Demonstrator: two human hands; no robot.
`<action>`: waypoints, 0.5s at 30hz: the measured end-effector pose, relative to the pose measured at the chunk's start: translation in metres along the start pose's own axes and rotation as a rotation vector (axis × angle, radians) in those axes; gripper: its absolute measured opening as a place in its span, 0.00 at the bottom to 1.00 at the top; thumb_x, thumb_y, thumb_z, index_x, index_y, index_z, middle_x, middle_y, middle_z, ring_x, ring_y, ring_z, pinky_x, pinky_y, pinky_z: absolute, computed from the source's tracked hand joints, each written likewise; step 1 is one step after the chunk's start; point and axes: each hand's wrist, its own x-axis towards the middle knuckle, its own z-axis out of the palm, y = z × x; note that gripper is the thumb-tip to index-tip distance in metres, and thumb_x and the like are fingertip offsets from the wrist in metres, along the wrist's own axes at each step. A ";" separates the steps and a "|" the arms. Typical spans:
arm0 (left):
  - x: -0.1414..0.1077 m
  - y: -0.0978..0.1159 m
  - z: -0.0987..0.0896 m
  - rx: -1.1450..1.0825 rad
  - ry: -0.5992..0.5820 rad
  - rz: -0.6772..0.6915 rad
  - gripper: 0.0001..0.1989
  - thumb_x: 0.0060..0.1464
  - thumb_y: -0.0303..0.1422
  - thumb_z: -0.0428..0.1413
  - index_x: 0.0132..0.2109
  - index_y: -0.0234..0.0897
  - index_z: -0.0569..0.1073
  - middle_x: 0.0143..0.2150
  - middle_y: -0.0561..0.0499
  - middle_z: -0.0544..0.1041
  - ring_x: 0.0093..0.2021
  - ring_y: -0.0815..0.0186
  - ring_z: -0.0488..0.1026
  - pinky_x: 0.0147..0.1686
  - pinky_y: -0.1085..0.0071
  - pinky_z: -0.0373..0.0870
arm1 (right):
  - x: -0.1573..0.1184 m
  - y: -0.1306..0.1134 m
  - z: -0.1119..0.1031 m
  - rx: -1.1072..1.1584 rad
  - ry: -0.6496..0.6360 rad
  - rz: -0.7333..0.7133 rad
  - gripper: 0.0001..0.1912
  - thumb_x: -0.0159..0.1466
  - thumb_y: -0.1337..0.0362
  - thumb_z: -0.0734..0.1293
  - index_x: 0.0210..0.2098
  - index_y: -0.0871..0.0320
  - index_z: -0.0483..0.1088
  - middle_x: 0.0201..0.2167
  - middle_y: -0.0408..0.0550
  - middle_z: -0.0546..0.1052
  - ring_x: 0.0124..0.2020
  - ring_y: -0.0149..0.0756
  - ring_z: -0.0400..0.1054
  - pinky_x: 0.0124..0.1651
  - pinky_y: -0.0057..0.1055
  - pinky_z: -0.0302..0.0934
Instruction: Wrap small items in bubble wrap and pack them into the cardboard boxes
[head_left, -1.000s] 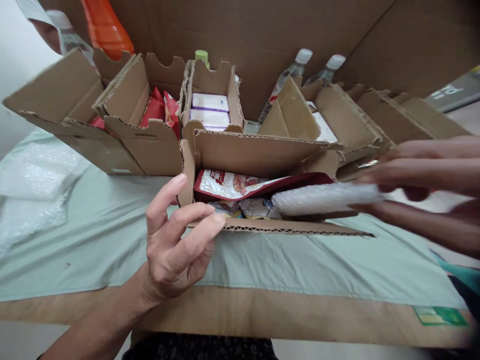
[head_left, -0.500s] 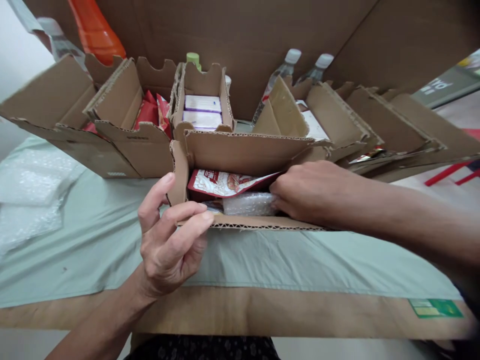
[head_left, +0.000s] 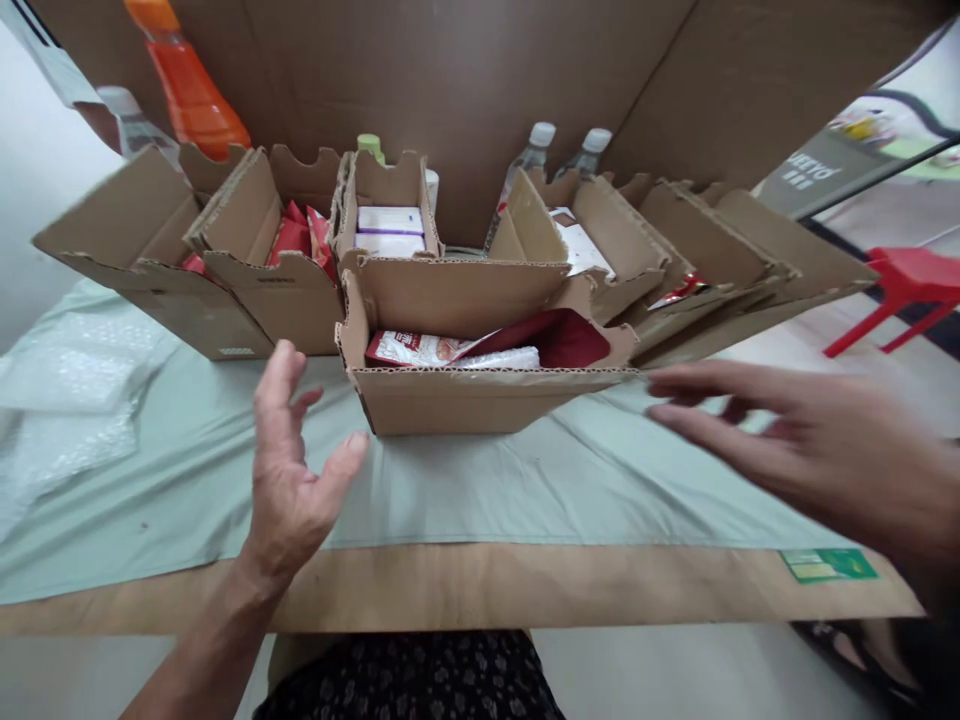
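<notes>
At the left, bubble wrap (head_left: 67,400) lies on the cloth (head_left: 450,500). My left hand (head_left: 289,495) is spread and holds nothing, its thumb just beside the left end of the box (head_left: 450,400); my right hand is out of view. The box stands upright in the middle with a dark red pouch (head_left: 574,335) and a wrapped pack (head_left: 514,358) inside, the pack on the pouch's near side. To settle them well, I'd brace the left end lightly, since the thin walls could bow under a hard grip, and keep the pouch's loose edge from folding over the pack. At the right, a blurred hand (head_left: 787,430) has its fingers parted around nothing; from the line of its arm, it is probably a co-worker's.

For moving, bins (head_left: 300,305) crowd the far side, so shifting near looks safer. There the cloth gives room, down to the tabletop (head_left: 450,585) edge. A green card (head_left: 829,564) lies at the near right.
</notes>
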 end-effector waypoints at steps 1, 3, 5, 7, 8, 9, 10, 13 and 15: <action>-0.004 -0.002 0.005 -0.037 -0.039 -0.081 0.43 0.63 0.37 0.62 0.78 0.51 0.52 0.80 0.42 0.53 0.77 0.47 0.56 0.70 0.45 0.65 | -0.005 0.003 0.017 0.025 -0.081 0.061 0.19 0.65 0.46 0.74 0.45 0.53 0.81 0.34 0.47 0.83 0.23 0.34 0.70 0.26 0.30 0.64; -0.007 -0.007 0.018 -0.114 -0.100 -0.205 0.42 0.63 0.39 0.62 0.77 0.49 0.53 0.77 0.40 0.58 0.75 0.48 0.60 0.69 0.46 0.67 | -0.006 0.003 0.057 0.122 -0.186 0.207 0.28 0.64 0.41 0.72 0.51 0.56 0.77 0.43 0.53 0.83 0.31 0.40 0.75 0.32 0.35 0.71; -0.006 -0.009 0.033 -0.192 -0.133 -0.274 0.40 0.61 0.40 0.62 0.76 0.46 0.55 0.74 0.39 0.63 0.72 0.49 0.64 0.67 0.48 0.69 | -0.002 -0.003 0.093 0.274 -0.151 0.277 0.31 0.63 0.39 0.70 0.51 0.59 0.74 0.47 0.56 0.82 0.40 0.45 0.77 0.40 0.41 0.74; -0.006 -0.006 0.043 -0.239 -0.135 -0.294 0.39 0.60 0.41 0.63 0.73 0.44 0.58 0.71 0.39 0.67 0.69 0.50 0.68 0.66 0.50 0.71 | -0.002 -0.012 0.115 0.396 -0.060 0.313 0.29 0.65 0.39 0.68 0.48 0.59 0.73 0.45 0.56 0.81 0.42 0.45 0.76 0.42 0.41 0.73; -0.010 -0.003 0.045 -0.246 -0.127 -0.296 0.37 0.60 0.41 0.62 0.72 0.43 0.60 0.70 0.39 0.69 0.67 0.51 0.69 0.65 0.51 0.71 | -0.007 -0.018 0.120 0.419 -0.016 0.334 0.27 0.66 0.39 0.67 0.46 0.58 0.73 0.43 0.55 0.81 0.41 0.44 0.76 0.41 0.40 0.73; -0.017 0.002 0.045 -0.243 -0.117 -0.299 0.34 0.60 0.40 0.62 0.70 0.42 0.62 0.68 0.40 0.70 0.66 0.52 0.70 0.66 0.52 0.71 | -0.015 -0.023 0.121 0.417 0.018 0.351 0.26 0.66 0.40 0.67 0.44 0.58 0.73 0.41 0.54 0.81 0.39 0.43 0.75 0.38 0.38 0.71; -0.029 0.007 0.042 -0.229 -0.109 -0.308 0.31 0.61 0.40 0.62 0.68 0.42 0.64 0.65 0.41 0.72 0.66 0.53 0.71 0.66 0.53 0.70 | -0.025 -0.028 0.120 0.392 0.042 0.363 0.25 0.66 0.40 0.68 0.41 0.58 0.73 0.38 0.53 0.81 0.36 0.43 0.74 0.36 0.37 0.70; -0.092 0.025 0.019 -0.153 -0.102 -0.401 0.25 0.63 0.39 0.61 0.64 0.42 0.69 0.57 0.43 0.77 0.64 0.52 0.73 0.67 0.52 0.70 | -0.066 -0.048 0.108 0.322 0.073 0.341 0.21 0.67 0.44 0.69 0.37 0.56 0.74 0.33 0.51 0.79 0.35 0.45 0.74 0.36 0.39 0.71; -0.140 0.033 -0.005 -0.065 -0.090 -0.536 0.27 0.62 0.41 0.63 0.65 0.43 0.68 0.54 0.42 0.79 0.60 0.50 0.77 0.65 0.52 0.73 | -0.085 -0.066 0.105 0.338 0.082 0.275 0.18 0.69 0.46 0.67 0.43 0.55 0.76 0.34 0.52 0.79 0.39 0.49 0.75 0.44 0.45 0.73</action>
